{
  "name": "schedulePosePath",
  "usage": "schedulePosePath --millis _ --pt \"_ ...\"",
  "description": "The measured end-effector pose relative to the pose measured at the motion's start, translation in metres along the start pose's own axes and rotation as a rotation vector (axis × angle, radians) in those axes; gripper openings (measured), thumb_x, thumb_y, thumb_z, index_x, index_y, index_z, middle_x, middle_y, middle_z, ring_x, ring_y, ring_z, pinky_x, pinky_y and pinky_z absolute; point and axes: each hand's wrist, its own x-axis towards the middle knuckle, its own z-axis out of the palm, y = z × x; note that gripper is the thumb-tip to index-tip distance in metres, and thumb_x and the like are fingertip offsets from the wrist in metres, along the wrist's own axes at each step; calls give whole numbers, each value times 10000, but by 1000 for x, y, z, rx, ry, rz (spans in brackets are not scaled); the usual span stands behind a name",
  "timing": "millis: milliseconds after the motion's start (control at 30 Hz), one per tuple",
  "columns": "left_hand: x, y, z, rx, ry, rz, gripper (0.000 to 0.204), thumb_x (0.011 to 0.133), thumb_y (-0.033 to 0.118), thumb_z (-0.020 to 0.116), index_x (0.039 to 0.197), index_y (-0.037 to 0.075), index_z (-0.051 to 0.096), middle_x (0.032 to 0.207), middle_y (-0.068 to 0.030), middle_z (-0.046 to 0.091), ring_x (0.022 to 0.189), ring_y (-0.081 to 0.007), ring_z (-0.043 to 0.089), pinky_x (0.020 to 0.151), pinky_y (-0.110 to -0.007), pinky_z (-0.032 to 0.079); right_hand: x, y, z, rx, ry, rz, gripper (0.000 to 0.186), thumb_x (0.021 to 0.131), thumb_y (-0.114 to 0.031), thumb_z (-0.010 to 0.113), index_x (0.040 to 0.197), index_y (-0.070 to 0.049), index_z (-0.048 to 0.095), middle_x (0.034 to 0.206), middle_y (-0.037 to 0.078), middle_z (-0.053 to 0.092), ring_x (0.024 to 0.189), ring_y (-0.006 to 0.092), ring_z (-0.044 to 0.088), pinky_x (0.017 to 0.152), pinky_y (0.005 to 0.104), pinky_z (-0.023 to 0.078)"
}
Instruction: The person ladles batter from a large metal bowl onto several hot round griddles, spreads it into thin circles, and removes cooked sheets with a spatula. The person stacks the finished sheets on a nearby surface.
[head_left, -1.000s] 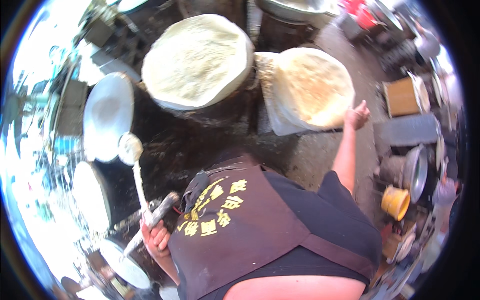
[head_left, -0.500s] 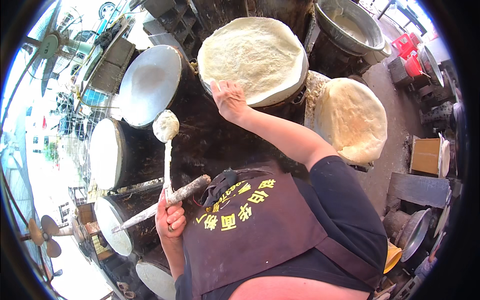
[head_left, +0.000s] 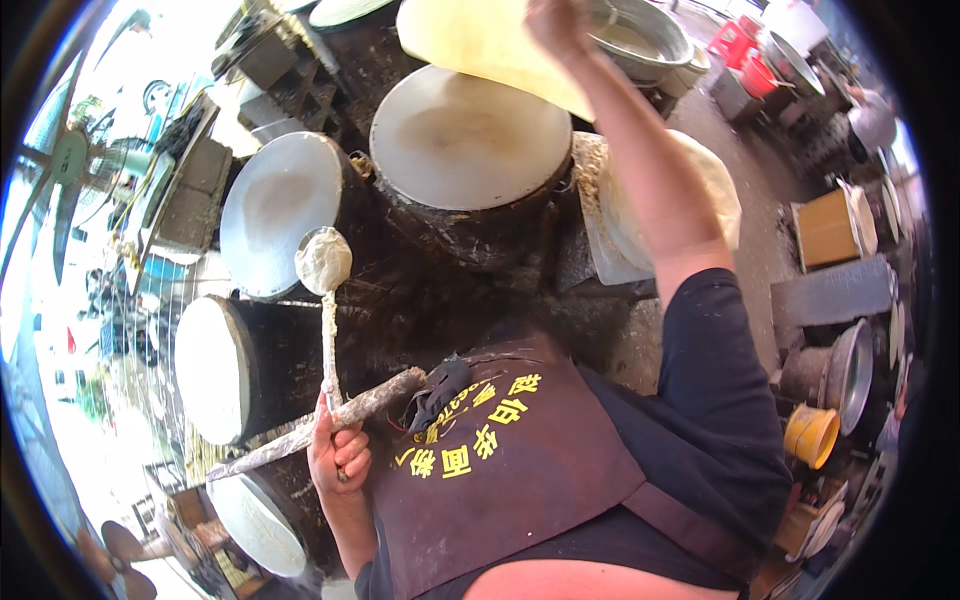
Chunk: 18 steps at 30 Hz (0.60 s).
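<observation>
Dial centred on the view.

Left hand (head_left: 338, 455), between 7 and 8 o'clock: fingers clamped around both a ladle (head_left: 330, 345) and a wooden stick (head_left: 375, 400), which cross at the fist. One hand carrying both tools presumably frees the other. The ladle head, coated in pale paste, points toward 10 o'clock, likely to keep wet paste away from the apron (head_left: 520, 500).

Right hand (head_left: 558, 28), just past 12 o'clock: closed on the thin pale sheet (head_left: 480, 40); the fingertips are hidden. The sheet is at 12 o'clock, at the upper edge, overlapping the far rim of the large griddle (head_left: 470, 145) in view. A one-handed hold appears to suit so light a sheet.

Outward: a second griddle (head_left: 275, 210) stands at 10 o'clock. Stacked sheets (head_left: 722, 195) lie at 2 o'clock, partly behind the right forearm, seemingly placed for easy reach. A metal basin (head_left: 640, 40) stands at 1 o'clock.
</observation>
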Motion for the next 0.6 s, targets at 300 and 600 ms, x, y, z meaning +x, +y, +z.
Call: schedulePosePath --millis 300,600 --pt "9 35 -15 -11 -92 -166 428 1037 273 358 1461 304 309 707 19 304 480 -62 295 364 -180 279 -22 184 -288 461 291 813 236 739 12 610 968 12 664 878 140 679 769 259 667 659 362 551" --pt "30 2 32 64 -16 -134 384 1027 353 388 1382 213 422 642 26 333 430 -52 328 318 -191 303 -317 304 -378 54 473 1239 367 740 20 586 1103 27 636 854 85 686 696 209 643 618 341 524"
